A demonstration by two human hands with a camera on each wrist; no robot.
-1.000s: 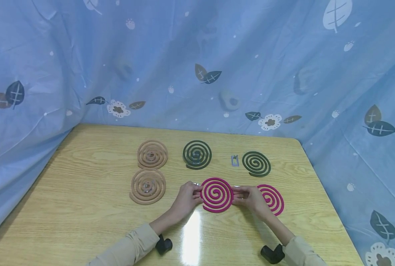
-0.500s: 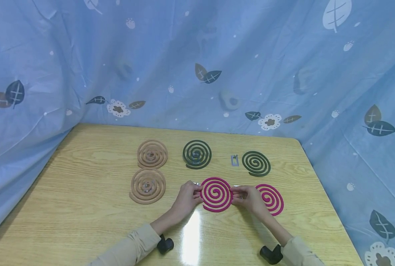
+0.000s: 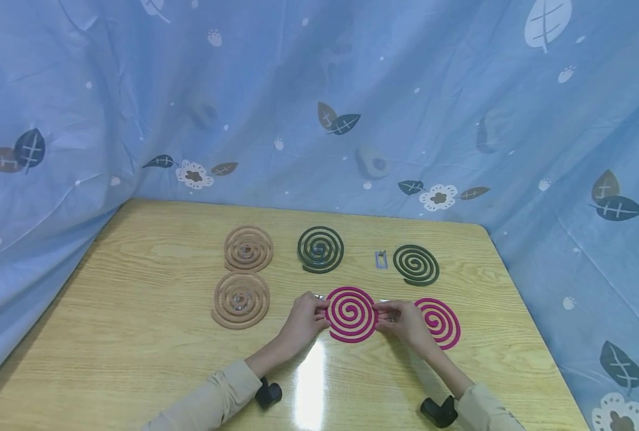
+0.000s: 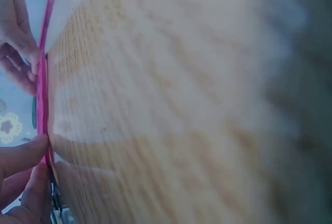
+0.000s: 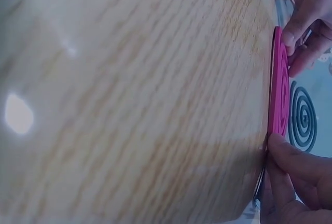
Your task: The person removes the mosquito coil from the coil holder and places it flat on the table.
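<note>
A magenta mosquito coil (image 3: 351, 310) lies between my two hands, low over the table. My left hand (image 3: 300, 321) pinches its left rim between thumb and fingers. At the opposite rim, my right hand (image 3: 408, 326) pinches it the same way. Seen edge-on, the coil (image 4: 43, 105) looks flat and close to the tabletop in the left wrist view; in the right wrist view its spiral (image 5: 280, 89) shows at a slant. A second magenta coil (image 3: 434, 322) lies partly hidden behind my right hand. Bits of shiny metal (image 3: 318, 296) show beside the left fingertips.
Two tan coils (image 3: 232, 269) (image 3: 240, 327) lie one before the other on the left. Farther back are two dark green coils (image 3: 320, 271) (image 3: 416, 263), with a small metal coil stand (image 3: 381, 267) between them. A blue patterned curtain (image 3: 276, 90) borders the wooden table (image 3: 136, 287).
Both hands keep their pinch on the magenta coil, which stays almost in place. The whole head view shifts very slightly.
</note>
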